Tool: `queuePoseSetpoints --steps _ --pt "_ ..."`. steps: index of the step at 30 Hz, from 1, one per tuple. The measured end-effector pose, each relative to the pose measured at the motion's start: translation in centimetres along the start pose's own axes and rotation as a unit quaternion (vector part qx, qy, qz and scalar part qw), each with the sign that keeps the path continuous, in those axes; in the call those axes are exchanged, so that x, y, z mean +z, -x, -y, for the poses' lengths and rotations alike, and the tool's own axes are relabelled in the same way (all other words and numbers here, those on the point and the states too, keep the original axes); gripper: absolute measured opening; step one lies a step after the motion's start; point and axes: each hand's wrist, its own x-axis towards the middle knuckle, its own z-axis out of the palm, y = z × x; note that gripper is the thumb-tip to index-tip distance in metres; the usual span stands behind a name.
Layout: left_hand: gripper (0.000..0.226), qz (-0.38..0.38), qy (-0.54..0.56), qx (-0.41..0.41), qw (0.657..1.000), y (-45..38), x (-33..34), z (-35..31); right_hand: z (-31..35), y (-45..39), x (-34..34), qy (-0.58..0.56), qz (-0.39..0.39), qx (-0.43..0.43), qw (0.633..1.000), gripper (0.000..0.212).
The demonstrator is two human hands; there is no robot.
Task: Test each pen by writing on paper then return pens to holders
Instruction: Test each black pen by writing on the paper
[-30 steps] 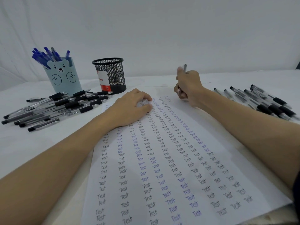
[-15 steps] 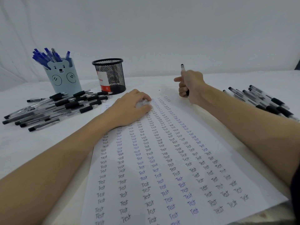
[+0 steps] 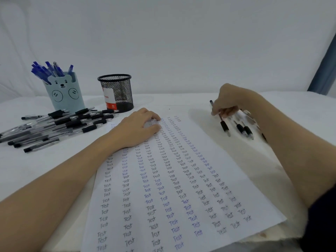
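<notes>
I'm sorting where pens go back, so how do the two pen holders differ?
The bear holder is solid pale blue with a face on it; the mesh holder is black wire with a red and white label. The bear holder holds blue pens; nothing sticks out of the mesh holder. Both stand upright on the table.

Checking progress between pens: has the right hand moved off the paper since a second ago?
Yes. The right hand has swung right, off the paper's top edge, and grips a pen over the black pens lying beside the sheet.

Both forearms bare to the elbow; left hand (image 3: 138,127) and right hand (image 3: 230,99) ungloved, no rings seen; dark sleeve (image 3: 321,222) edge at right elbow.
</notes>
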Motion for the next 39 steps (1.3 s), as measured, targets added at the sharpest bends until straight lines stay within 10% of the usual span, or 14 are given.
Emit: queuePoseSetpoints --steps 17,28,39 --pt "0.031 -0.062 0.025 0.002 0.998 2.0 -1.9 -0.8 2.6 1.5 0.4 0.026 -0.195 -0.119 0.973 0.017" --pt "0.015 -0.163 0.007 -0.115 0.980 17.5 -8.3 6.5 18.4 8.9 9.1 0.099 0.025 -0.479 0.872 0.027" --pt "0.018 -0.168 -0.028 -0.153 0.973 20.3 -8.4 7.8 22.1 10.6 16.2 0.144 -0.028 -0.493 0.858 0.014"
